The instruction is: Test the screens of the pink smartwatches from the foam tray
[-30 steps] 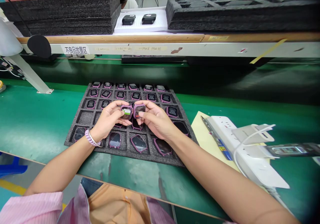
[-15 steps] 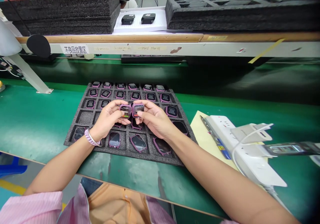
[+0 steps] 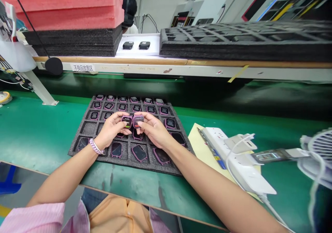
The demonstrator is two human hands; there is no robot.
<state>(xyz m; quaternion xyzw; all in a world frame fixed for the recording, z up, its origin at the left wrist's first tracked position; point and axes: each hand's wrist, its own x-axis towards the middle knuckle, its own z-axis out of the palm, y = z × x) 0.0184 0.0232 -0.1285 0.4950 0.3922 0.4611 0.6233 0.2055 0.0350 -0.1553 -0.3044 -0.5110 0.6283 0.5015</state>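
Observation:
My left hand [image 3: 112,131] grips a purple-framed smartwatch [image 3: 127,122] between thumb and fingers, with a green patch lit on its screen. Right beside it, my right hand [image 3: 153,127] pinches a second purple smartwatch [image 3: 138,121] whose screen shows a red patch. Both are held side by side, screens facing me, thumbs on the lower part of the glass. Under them lies a dark foam tray [image 3: 88,128] divided into compartments, most holding purple watch bodies such as one [image 3: 139,153] in the front row. My hands hide part of its middle.
To the right, a white power strip [image 3: 233,157] with a plugged-in charger and cables rests on yellow paper [image 3: 194,139]. A white fan [image 3: 320,150] stands at far right. Above the bench, a shelf [image 3: 166,63] carries red and black foam stacks and two black devices [image 3: 144,45].
The head camera has tilted up and turned slightly right, so more of the shelf and the fan show. Both hands still hold the two watches side by side.

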